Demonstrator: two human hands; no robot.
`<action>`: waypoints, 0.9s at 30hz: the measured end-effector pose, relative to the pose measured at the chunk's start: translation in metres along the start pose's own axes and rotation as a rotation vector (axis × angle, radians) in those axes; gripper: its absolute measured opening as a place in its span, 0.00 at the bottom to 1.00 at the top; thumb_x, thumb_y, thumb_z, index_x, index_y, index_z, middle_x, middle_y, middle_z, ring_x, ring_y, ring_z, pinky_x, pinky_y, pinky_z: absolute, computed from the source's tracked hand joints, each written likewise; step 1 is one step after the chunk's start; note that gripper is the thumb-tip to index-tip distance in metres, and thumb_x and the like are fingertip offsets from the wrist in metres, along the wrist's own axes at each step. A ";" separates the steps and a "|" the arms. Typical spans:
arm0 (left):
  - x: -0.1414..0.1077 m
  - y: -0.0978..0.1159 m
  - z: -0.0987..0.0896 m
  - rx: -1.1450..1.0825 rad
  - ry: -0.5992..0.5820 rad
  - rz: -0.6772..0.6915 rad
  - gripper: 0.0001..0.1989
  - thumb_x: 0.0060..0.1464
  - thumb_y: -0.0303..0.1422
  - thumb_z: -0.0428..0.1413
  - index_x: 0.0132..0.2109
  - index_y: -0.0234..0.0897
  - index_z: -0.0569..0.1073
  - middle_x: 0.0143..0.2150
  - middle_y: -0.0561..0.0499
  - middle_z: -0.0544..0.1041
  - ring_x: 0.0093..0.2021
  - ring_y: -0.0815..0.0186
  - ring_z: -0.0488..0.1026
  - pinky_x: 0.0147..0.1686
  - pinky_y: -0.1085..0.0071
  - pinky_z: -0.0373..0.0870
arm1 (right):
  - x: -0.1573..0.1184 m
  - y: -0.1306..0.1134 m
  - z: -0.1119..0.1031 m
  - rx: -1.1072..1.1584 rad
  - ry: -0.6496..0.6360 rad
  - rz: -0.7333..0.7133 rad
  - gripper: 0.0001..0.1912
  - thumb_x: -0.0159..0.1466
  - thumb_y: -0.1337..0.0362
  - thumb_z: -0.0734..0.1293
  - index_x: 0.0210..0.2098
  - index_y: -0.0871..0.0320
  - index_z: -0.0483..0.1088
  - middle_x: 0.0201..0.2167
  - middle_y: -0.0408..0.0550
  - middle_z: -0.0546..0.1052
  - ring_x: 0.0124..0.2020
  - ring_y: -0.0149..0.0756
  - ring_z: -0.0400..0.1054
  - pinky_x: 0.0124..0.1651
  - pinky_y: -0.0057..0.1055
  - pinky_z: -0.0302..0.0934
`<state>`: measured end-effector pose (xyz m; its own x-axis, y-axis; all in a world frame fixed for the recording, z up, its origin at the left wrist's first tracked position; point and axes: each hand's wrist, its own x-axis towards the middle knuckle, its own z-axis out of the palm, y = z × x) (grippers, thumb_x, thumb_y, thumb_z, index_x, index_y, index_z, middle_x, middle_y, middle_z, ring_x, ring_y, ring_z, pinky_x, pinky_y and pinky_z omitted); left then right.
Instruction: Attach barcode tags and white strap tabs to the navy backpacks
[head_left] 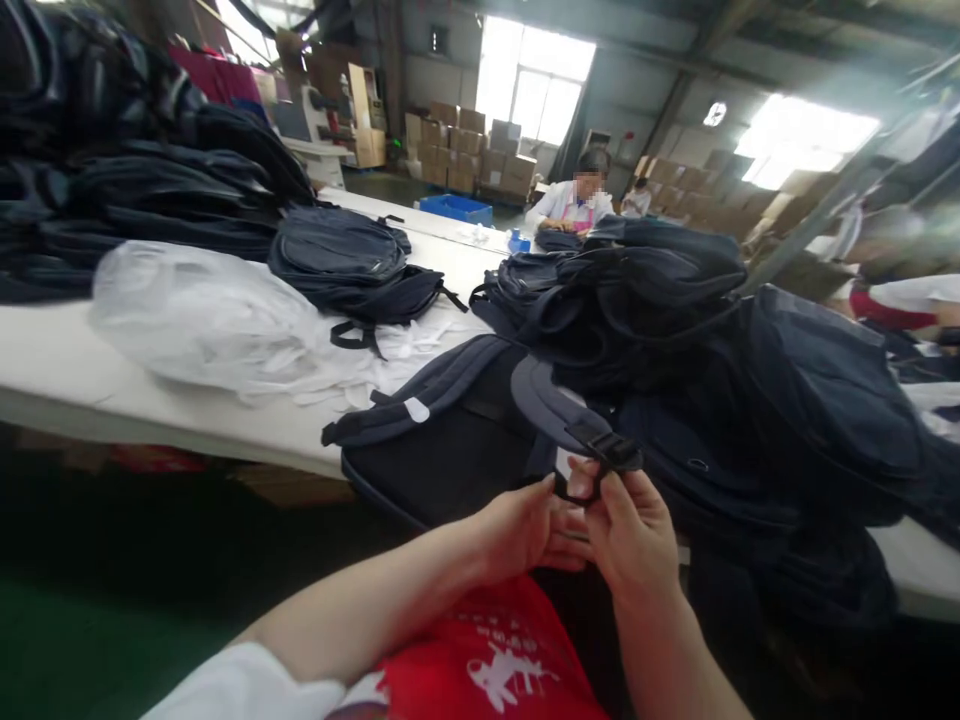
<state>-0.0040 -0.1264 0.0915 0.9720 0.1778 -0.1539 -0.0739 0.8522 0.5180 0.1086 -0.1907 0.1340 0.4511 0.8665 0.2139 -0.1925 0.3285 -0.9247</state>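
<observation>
In front of me a dark navy backpack [465, 455] lies on the table with its back panel up. One padded shoulder strap [551, 405] curves toward me and ends in a black plastic buckle [606, 443]. My right hand [637, 530] pinches the black webbing just below that buckle. Close against it, my left hand [536, 525] has its fingers closed around the lower webbing, partly hidden behind the right hand. The other shoulder strap [442, 375] rests along the pack's far side, with a small white piece [416, 409] on it.
More navy backpacks [750, 400] are heaped at the right, and a tall pile [150, 200] stands at the left. A clear plastic bag [202, 315] with white strips [330, 378] sits on the white table [60, 350]. Across from me a person [570, 205] works.
</observation>
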 end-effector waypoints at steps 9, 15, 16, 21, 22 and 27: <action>-0.003 0.018 -0.001 -0.084 0.497 0.144 0.17 0.56 0.33 0.50 0.42 0.23 0.77 0.38 0.37 0.79 0.36 0.62 0.76 0.40 0.68 0.70 | -0.067 0.039 -0.029 -0.574 -0.153 0.018 0.07 0.63 0.59 0.67 0.33 0.53 0.78 0.50 0.51 0.70 0.53 0.44 0.64 0.54 0.38 0.62; -0.005 0.027 -0.014 -0.164 0.513 0.218 0.31 0.64 0.44 0.38 0.41 0.20 0.76 0.41 0.32 0.79 0.40 0.55 0.78 0.41 0.62 0.74 | -0.077 0.057 -0.039 -0.672 -0.279 0.063 0.13 0.67 0.58 0.60 0.41 0.50 0.77 0.50 0.51 0.68 0.52 0.43 0.65 0.53 0.39 0.63; -0.004 0.029 -0.015 -0.179 0.517 0.208 0.35 0.63 0.49 0.37 0.41 0.20 0.76 0.41 0.31 0.79 0.40 0.53 0.78 0.41 0.61 0.74 | -0.077 0.058 -0.038 -0.670 -0.327 0.073 0.13 0.68 0.59 0.60 0.42 0.50 0.76 0.49 0.51 0.69 0.51 0.43 0.65 0.53 0.39 0.63; -0.002 0.030 -0.030 -0.104 0.632 0.107 0.24 0.63 0.41 0.47 0.39 0.20 0.76 0.35 0.35 0.80 0.35 0.61 0.78 0.42 0.69 0.74 | -0.072 0.060 -0.031 -0.846 -0.555 0.033 0.08 0.62 0.63 0.65 0.38 0.52 0.76 0.46 0.52 0.71 0.50 0.45 0.64 0.53 0.42 0.62; -0.002 0.029 -0.034 -0.069 0.664 0.118 0.19 0.63 0.36 0.48 0.38 0.21 0.76 0.34 0.36 0.80 0.35 0.62 0.78 0.43 0.69 0.74 | -0.069 0.061 -0.032 -0.854 -0.568 0.021 0.08 0.62 0.64 0.65 0.38 0.53 0.76 0.45 0.52 0.72 0.49 0.44 0.65 0.52 0.41 0.62; -0.009 0.030 -0.049 0.001 0.675 0.144 0.15 0.62 0.30 0.48 0.38 0.22 0.76 0.35 0.37 0.80 0.35 0.62 0.79 0.44 0.66 0.74 | -0.046 0.063 -0.047 -0.673 -0.364 0.045 0.12 0.65 0.64 0.60 0.44 0.55 0.73 0.44 0.52 0.73 0.44 0.39 0.69 0.49 0.37 0.64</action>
<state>-0.0263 -0.0782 0.0677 0.6011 0.5569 -0.5733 -0.1913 0.7967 0.5733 0.1170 -0.2278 0.0507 0.1173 0.9811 0.1536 0.4208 0.0910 -0.9026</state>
